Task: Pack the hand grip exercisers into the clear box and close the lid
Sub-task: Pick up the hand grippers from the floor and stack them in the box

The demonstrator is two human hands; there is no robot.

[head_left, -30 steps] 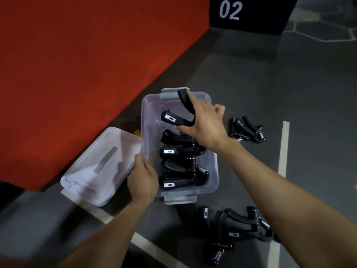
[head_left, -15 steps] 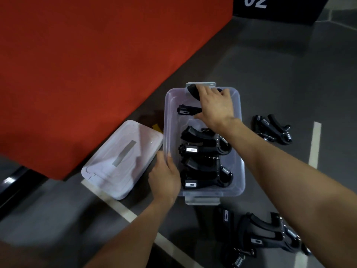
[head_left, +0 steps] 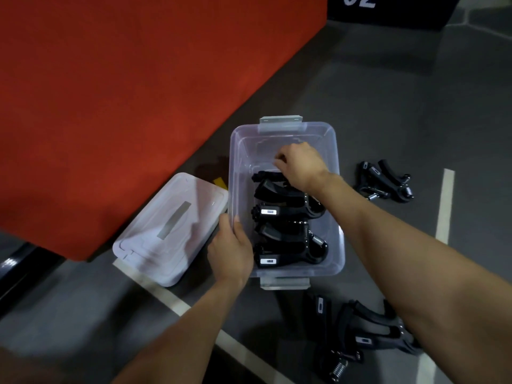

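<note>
The clear box [head_left: 318, 128] stands open on the grey floor. Inside lie two black hand grip exercisers [head_left: 288, 250] side by side near the front. My right hand [head_left: 300, 166] reaches down into the far half of the box, fingers curled over a third exerciser [head_left: 266, 175] that lies low against the others. My left hand [head_left: 232, 250] grips the box's left rim, thumb inside the wall. The white lid [head_left: 171, 228] lies flat to the left of the box.
More black exercisers lie on the floor: one group [head_left: 385, 181] right of the box, several in a pile [head_left: 371, 333] under my right forearm. A red mat [head_left: 124, 92] covers the floor on the left. White lines [head_left: 443, 206] cross the floor.
My right hand has lowered the exerciser from above the box's far rim down into the box beside the others. The left hand stays on the rim. The camera has shifted.
</note>
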